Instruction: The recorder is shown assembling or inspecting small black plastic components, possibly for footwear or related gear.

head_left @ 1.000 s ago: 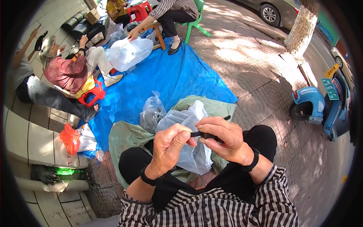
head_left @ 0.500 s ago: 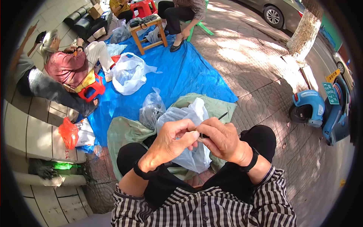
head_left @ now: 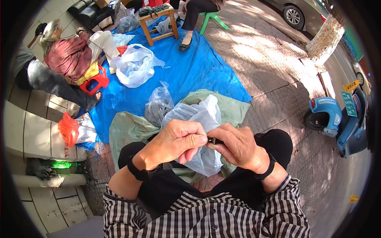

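Piece [head_left: 214, 140]: one, small, black and narrow, held between our two hands over the lap; fingers cover most of it, so we cannot tell what it is made of.
Handling: we judge it light and rather stiff, easy to lose for its smallness; best taken near its ends, between thumb and fingertips.
Left hand [head_left: 174, 141]: nearly closed, thumb against forefinger, seemingly pinching the left end; the other fingers curl loosely.
Right hand [head_left: 238, 146]: drawn into a pinch on the right end, fingers above and thumb below.
Wristbands [head_left: 137, 169]: two, both black, one on each of our wrists.
Bags: nearest, we count one white bag [head_left: 196, 113] beneath the hands and one clear bag [head_left: 158, 108] of dark contents beside it; further off, one open white carrier [head_left: 137, 65] and one red bag [head_left: 68, 129].
Sheets: two, one blue tarp [head_left: 194, 75], one green sheet [head_left: 129, 131].
Stools: one wooden stool [head_left: 174, 26], one green seat [head_left: 214, 15].
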Tool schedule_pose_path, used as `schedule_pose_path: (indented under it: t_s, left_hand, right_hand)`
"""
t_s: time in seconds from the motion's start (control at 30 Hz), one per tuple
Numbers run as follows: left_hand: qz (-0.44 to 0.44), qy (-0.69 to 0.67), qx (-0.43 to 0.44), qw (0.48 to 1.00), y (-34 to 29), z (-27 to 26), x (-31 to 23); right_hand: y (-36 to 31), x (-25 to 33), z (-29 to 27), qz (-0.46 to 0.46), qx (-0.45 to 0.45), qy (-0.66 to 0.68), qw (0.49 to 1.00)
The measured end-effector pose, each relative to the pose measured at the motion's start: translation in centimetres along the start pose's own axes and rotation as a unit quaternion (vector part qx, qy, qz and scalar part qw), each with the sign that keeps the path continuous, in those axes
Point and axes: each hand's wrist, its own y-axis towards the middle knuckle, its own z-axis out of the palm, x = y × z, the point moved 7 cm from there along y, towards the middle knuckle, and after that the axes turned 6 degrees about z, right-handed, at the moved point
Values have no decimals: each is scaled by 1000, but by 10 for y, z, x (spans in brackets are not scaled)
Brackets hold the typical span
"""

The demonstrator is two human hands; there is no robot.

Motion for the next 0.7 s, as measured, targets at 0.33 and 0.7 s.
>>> schedule_pose_path:
  t_s: [0.33, 0.7]
  left_hand:
    - [11, -9, 18, 1000, -8, 2, -4]
    - [98, 172, 13, 980, -32, 7, -20]
  right_hand:
    - [0, 5, 0, 1, -34, 17, 999]
    - [-7, 20, 6, -59, -51, 62, 995]
